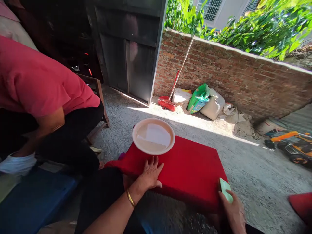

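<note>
My left hand (151, 175), with a gold bangle on its wrist, lies flat with fingers spread on a red cloth (192, 162). The cloth covers a low table. Just beyond my fingertips stands a pale, round basin (172, 138) of water at the far left part of the cloth. At the cloth's right edge, my right hand (232, 206) is closed around a pale green block (226, 189). The block has a darker underside, and my fingers cover part of it, so its exact kind is unclear.
On the left, a person in a red shirt (36, 78) bends over a blue surface (48, 191), wearing a white glove (19, 164). A red broom (167, 103), a green sack (198, 99) and a white sack (213, 105) line the brick wall (231, 78). A toy digger (298, 148) stands right.
</note>
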Tool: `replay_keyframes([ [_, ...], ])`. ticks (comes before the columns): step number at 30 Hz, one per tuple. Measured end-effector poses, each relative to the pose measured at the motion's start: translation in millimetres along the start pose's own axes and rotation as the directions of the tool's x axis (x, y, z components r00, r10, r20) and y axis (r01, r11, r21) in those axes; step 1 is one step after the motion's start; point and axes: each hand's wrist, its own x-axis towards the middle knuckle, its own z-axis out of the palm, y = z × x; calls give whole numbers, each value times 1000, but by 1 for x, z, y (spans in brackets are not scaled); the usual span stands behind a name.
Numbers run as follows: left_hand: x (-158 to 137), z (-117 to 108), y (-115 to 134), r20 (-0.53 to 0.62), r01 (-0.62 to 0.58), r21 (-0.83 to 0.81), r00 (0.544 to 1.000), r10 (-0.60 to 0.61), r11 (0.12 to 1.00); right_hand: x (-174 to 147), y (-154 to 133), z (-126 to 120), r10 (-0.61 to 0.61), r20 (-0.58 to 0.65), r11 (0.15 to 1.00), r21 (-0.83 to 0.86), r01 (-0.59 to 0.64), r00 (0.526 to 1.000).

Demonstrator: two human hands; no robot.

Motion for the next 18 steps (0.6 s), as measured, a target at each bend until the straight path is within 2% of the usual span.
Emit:
replay_keyframes([
  [2, 1, -3, 1, 24, 2, 16, 1000, -2, 1000, -22, -21, 8, -28, 45, 999, -26, 29, 999],
  [4, 2, -7, 1, 37, 6, 21, 999, -7, 1000, -58, -57, 23, -183, 80, 983, 34, 180, 980],
  [5, 1, -8, 1, 44, 11, 20, 999, -12, 1000, -77, -76, 32, -294, 105, 953, 105, 283, 950],
  [7, 0, -9, 1, 48, 16, 20, 999, -17, 1000, -107, -107, 44, -519, 154, 838, 283, 466, 841],
  [9, -1, -9, 0, 43, 21, 25, 999, -22, 999, -117, -118, 47, -650, 183, 727, 432, 534, 738],
  [10, -1, -8, 0, 39, 22, 29, 999, -23, 999, -114, -116, 45, -662, 183, 708, 471, 527, 726],
  [11, -1, -8, 0, 34, 21, 32, 999, -22, 999, -105, -107, 41, -643, 169, 714, 484, 506, 747],
  [12, -1, -7, 0, 33, 20, 35, 999, -21, 999, -92, -93, 34, -593, 141, 744, 473, 472, 793],
  [15, -1, -7, 2, 37, 21, 36, 999, -23, 999, -39, -31, 9, -298, 16, 903, 330, 276, 954],
  [16, 0, -8, 3, 41, 25, 36, 999, -26, 999, -22, -10, 1, -170, -9, 950, 265, 167, 985],
  [18, -1, -9, 4, 48, 30, 35, 998, -32, 999, 2, 23, -11, 67, -6, 984, 168, -65, 998],
])
